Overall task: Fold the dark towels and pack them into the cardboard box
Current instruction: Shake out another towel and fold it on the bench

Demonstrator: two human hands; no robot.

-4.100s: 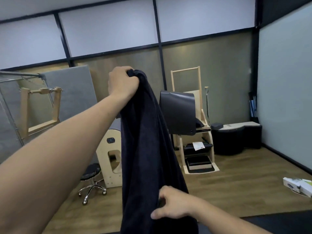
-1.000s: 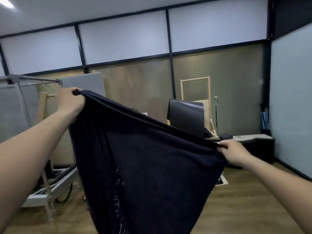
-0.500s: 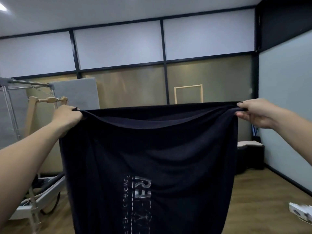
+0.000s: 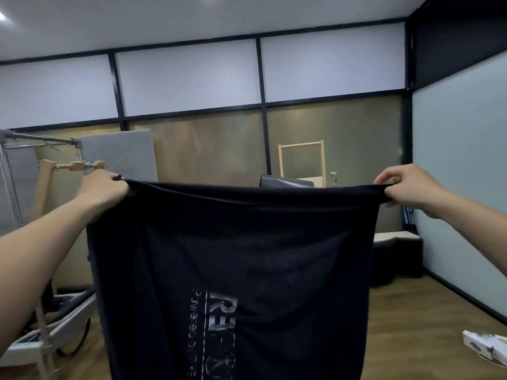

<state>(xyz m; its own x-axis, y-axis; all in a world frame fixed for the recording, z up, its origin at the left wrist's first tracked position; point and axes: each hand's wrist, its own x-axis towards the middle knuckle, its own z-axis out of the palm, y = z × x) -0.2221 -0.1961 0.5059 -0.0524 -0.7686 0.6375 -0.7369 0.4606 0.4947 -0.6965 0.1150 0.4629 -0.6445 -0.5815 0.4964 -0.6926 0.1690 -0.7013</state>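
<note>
A dark towel point(image 4: 247, 256) hangs spread out flat in front of me, its top edge stretched level at chest height. Pale mirrored lettering shows through near its lower middle. My left hand point(image 4: 103, 189) pinches the top left corner. My right hand point(image 4: 406, 187) pinches the top right corner. The towel's lower end runs out of the frame. No cardboard box is in view.
A metal and wood exercise frame point(image 4: 41, 165) stands at the left, with a low bench point(image 4: 41, 333) under it. A wooden chair frame point(image 4: 301, 163) and a dark padded block point(image 4: 397, 256) stand behind the towel. A small white box point(image 4: 485, 346) lies on the wooden floor at the right.
The towel went from hanging bunched in my raised left hand to being stretched wide. My right hand took the other top corner and moved up and right until the top edge was level.
</note>
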